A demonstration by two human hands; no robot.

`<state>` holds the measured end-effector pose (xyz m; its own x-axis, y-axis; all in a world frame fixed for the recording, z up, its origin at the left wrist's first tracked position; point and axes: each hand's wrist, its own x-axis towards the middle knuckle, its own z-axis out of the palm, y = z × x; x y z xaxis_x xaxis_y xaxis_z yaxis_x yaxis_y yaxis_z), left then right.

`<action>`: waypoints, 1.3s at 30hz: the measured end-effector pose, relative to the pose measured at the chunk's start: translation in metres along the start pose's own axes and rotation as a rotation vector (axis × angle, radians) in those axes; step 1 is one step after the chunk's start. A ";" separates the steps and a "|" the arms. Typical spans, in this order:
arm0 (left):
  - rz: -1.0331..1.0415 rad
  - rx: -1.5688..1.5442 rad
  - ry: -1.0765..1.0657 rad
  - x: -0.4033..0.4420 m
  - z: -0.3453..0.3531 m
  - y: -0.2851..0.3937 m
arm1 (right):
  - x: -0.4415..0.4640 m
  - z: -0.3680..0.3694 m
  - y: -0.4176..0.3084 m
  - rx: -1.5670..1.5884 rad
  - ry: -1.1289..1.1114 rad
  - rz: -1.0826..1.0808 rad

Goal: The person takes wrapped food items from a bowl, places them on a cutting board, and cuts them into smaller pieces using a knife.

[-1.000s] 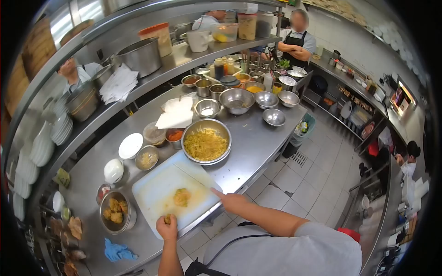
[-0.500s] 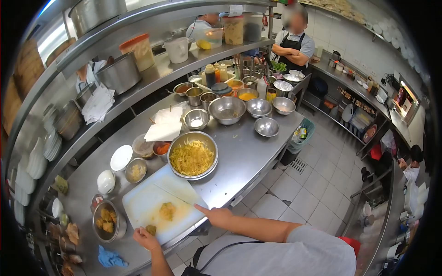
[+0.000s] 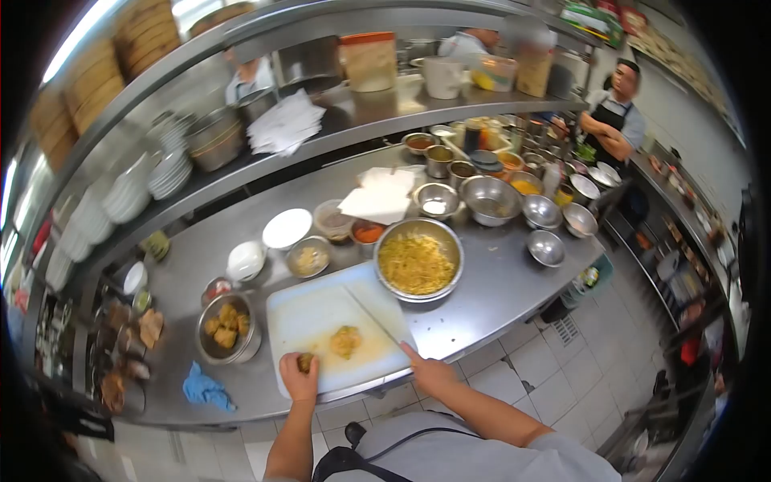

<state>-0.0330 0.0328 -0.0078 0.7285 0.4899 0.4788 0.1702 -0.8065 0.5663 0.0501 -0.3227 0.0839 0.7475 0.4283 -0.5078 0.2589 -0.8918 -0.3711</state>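
Observation:
A white cutting board (image 3: 293, 317) lies on the steel table in front of me. My right hand (image 3: 432, 374) is closed round the handle end of a knife (image 3: 371, 314), whose blade lies slantwise over the board. My left hand (image 3: 299, 381) has its fingers around an olive-brown lump of food (image 3: 305, 363) at the board's near left corner. Between the two hands sits a yellowish, moist lump of food (image 3: 345, 341). Left of the board, a steel bowl (image 3: 255, 341) holds several similar lumps. Behind the board's right end, a large steel bowl (image 3: 458, 277) is full of yellow shreds (image 3: 416, 263).
A crumpled blue cloth (image 3: 207, 387) lies at the left. Behind the board stand a white plate (image 3: 287, 229), a white bowl (image 3: 245, 261) and small steel bowls (image 3: 546, 248). A steel shelf (image 3: 385, 120) overhangs the table's back. A person with folded arms (image 3: 614, 124) stands beyond.
My view has swung left, so everything appears further right. My left hand has come onto the board's corner around the olive-brown lump. The knife stays in my right hand.

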 end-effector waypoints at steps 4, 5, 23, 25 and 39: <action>0.047 -0.046 0.036 -0.005 -0.004 0.001 | 0.010 0.021 0.004 0.027 0.092 0.026; 0.084 -0.041 0.020 -0.004 -0.006 0.001 | 0.012 0.024 0.003 0.043 0.127 0.037; 0.282 -0.167 -0.330 0.043 -0.029 -0.014 | 0.012 0.041 -0.026 0.017 0.303 0.121; 0.239 -0.113 -0.315 0.037 -0.025 -0.005 | 0.014 0.040 -0.031 0.000 0.315 0.140; 0.184 -0.081 -0.328 0.038 -0.028 -0.007 | 0.015 0.051 -0.038 -0.059 0.331 0.158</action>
<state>-0.0251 0.0666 0.0255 0.9180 0.1965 0.3444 -0.0266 -0.8361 0.5480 0.0200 -0.2745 0.0505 0.9361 0.2229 -0.2722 0.1521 -0.9541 -0.2582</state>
